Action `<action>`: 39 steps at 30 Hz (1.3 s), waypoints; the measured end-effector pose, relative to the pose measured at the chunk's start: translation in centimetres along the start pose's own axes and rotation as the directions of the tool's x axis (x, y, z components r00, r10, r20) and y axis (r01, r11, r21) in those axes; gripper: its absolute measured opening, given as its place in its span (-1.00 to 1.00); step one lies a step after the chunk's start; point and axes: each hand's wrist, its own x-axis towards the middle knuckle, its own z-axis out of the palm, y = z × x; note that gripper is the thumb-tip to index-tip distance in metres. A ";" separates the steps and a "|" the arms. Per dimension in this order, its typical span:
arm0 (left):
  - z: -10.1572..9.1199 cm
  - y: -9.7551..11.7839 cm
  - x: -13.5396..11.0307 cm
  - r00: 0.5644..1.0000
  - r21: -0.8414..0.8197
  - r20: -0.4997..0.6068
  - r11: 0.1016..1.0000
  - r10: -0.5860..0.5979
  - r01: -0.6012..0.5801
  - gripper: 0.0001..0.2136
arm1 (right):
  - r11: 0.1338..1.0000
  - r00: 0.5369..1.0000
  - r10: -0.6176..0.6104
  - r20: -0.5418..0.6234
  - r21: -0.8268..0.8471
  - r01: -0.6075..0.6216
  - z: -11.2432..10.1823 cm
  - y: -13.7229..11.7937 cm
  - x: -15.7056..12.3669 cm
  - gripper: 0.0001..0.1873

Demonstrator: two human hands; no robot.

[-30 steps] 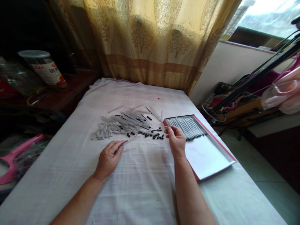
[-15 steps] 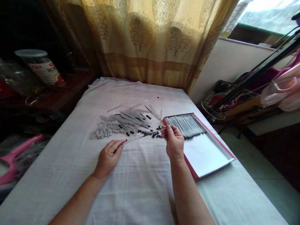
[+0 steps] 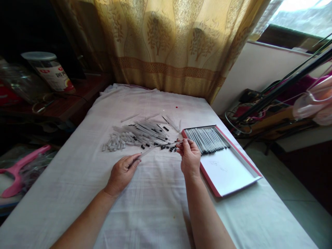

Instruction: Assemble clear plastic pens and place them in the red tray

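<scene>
Pinching a clear tube (image 3: 146,153) in my left hand (image 3: 122,172), a thin refill (image 3: 173,143) in my right hand (image 3: 191,158) (fingers closed on each), I'd best align their ends between both hands

Curtain (image 3: 178,45) gold, brown tree motifs (image 3: 158,33), rust band (image 3: 168,68); cloth (image 3: 150,207) white, faintly striped; tray (image 3: 225,178) red-edged, white-floored; loose caps (image 3: 143,147) black; tubes (image 3: 147,130) whitish.

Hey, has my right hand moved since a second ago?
Yes, your right hand has shifted left, judged against the red-edged box lying on the bed-like white cloth.
</scene>
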 end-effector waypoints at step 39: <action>-1.4 0.0 0.3 0.985 0.094 -0.029 0.981 0.170 -0.167 -0.78 | 0.928 0.883 0.287 0.372 -0.336 -0.161 0.3 3.4 -4.1 -0.72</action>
